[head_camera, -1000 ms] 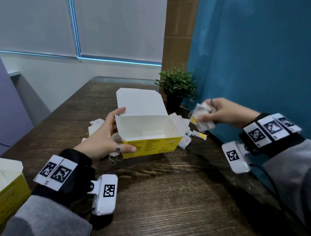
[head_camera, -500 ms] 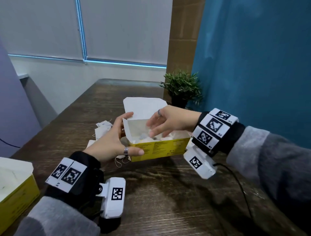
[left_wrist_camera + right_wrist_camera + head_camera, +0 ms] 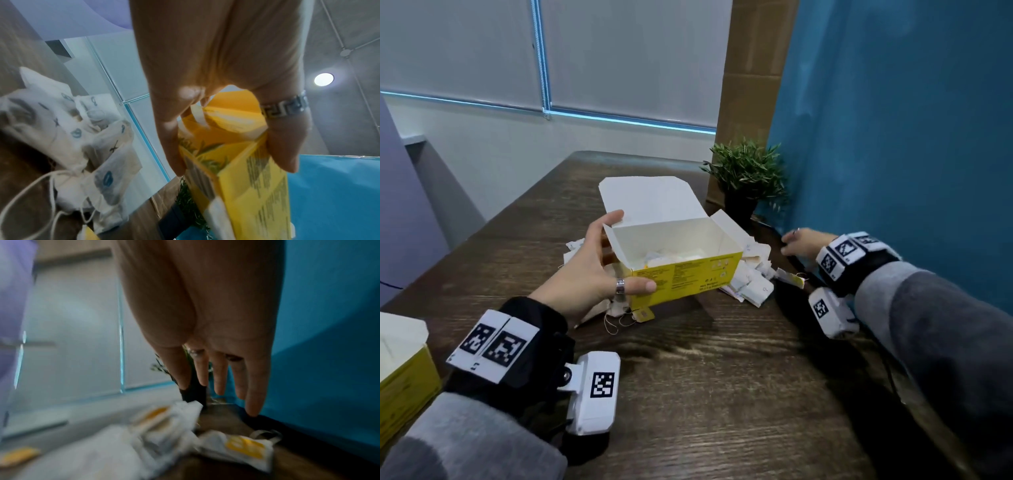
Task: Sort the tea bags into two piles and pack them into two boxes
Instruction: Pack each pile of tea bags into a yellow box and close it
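An open yellow box with a white lid flap up stands mid-table, with a few tea bags inside. My left hand grips its left end, thumb on the front face and fingers behind; the left wrist view shows the box between thumb and fingers. A pile of white tea bags lies right of the box, another pile behind my left hand. My right hand hovers past the right pile with straight fingers, holding nothing.
A second yellow box with its white flap up sits at the near left table edge. A small potted plant stands at the back by the blue wall. Dark wooden table stretches in front.
My right hand dropped its tea bags into the box, then left the box and moved right, beyond the right pile. My left hand kept hold of the box.
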